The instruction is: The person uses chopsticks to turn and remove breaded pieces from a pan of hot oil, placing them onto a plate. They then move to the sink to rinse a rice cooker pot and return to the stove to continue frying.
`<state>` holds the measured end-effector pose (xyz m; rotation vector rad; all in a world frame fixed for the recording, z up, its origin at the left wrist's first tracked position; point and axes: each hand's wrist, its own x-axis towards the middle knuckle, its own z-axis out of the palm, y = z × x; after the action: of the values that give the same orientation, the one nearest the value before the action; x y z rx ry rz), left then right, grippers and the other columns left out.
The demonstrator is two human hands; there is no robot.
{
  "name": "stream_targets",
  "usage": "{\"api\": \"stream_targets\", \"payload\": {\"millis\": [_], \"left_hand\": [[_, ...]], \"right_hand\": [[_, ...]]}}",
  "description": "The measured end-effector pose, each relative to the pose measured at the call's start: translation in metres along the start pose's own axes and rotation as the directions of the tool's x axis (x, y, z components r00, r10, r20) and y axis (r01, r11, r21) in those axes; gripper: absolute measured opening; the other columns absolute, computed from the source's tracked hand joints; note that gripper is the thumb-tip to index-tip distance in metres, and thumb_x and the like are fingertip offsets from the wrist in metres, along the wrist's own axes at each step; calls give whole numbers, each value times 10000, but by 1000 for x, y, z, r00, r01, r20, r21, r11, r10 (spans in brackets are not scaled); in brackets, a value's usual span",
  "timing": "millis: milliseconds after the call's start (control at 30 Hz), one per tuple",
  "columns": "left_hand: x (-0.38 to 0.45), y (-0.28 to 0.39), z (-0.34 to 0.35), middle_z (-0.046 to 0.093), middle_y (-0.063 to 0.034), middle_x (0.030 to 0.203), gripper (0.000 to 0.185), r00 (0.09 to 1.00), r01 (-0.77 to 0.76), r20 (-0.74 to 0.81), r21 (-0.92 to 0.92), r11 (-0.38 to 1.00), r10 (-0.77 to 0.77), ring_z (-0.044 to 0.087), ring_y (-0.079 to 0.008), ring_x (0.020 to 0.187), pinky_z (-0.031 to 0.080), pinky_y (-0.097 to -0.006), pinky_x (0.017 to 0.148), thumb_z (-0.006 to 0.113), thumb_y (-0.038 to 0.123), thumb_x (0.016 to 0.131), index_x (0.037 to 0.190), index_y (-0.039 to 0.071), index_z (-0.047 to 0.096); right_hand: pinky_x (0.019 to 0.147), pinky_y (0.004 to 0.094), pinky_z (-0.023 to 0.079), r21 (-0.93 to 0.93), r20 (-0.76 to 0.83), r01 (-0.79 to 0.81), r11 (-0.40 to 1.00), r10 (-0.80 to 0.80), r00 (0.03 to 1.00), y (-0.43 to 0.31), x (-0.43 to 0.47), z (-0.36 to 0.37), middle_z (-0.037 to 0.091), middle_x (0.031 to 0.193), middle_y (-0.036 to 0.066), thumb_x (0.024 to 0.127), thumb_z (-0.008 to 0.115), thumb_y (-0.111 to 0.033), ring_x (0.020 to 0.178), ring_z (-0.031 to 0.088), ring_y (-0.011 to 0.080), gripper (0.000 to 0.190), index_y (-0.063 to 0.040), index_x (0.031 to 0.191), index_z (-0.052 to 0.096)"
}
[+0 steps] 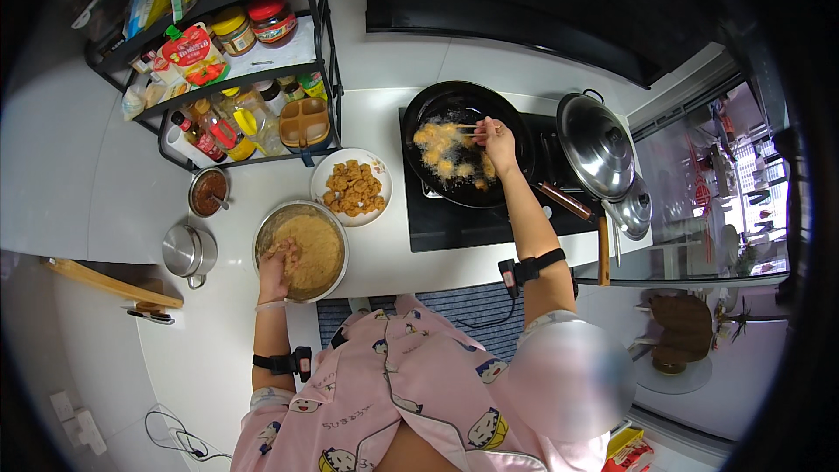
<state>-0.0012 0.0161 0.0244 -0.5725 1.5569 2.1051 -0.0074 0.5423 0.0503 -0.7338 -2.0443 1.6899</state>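
With a pair of wooden chopsticks (pixel 468 131) gripped in it, my right hand (pixel 495 143) is over a black wok (pixel 465 95), where battered pieces (pixel 438 147) bubble in oil. My left hand (pixel 278 267) is at the left side of a steel bowl (pixel 341 236), its fingers smeared and partly sunk in thick yellowish batter (pixel 313 252); whether they hold a piece cannot be told. Between bowl and wok, a white plate (pixel 383 203) carries browned fried pieces (pixel 354 189).
The wok stands on a black cooktop (pixel 459 229); steel lids (pixel 596 144) are at its right. A black rack (pixel 252 78) holds jars and bottles at the back left. Below it are a bowl of red sauce (pixel 208 190) with a spoon and a steel pot (pixel 189 250).
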Motion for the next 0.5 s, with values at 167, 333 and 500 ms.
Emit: {"api": "stream_targets", "payload": {"millis": [167, 333, 500], "left_hand": [[3, -3, -3, 648, -44, 857, 167, 1000, -1, 14, 6, 1000, 1, 571, -128, 653, 462, -255, 558, 564, 89, 867, 1003, 27, 638], [5, -3, 0, 643, -42, 847, 172, 998, 16, 56, 13, 1000, -17, 569, -127, 652, 461, -257, 553, 538, 62, 869, 1006, 28, 637], [4, -2, 5, 626, -55, 827, 175, 998, 24, 56, 9, 1000, -25, 550, -127, 669, 441, -256, 559, 501, 35, 873, 992, 5, 625]], "right_hand": [[620, 265, 512, 138, 134, -55, 989, 37, 990, -16, -22, 4, 635, 795, 87, 977, 438, -317, 664, 639, 168, 348, -3, 946, 585], [583, 254, 512, 174, 132, -71, 982, 48, 990, -37, -48, -2, 632, 758, 98, 976, 435, -318, 613, 632, 172, 371, 17, 914, 582], [551, 238, 505, 138, 158, -98, 986, 76, 984, -51, -71, -16, 627, 728, 87, 980, 426, -295, 578, 620, 149, 352, 12, 901, 580]]}}
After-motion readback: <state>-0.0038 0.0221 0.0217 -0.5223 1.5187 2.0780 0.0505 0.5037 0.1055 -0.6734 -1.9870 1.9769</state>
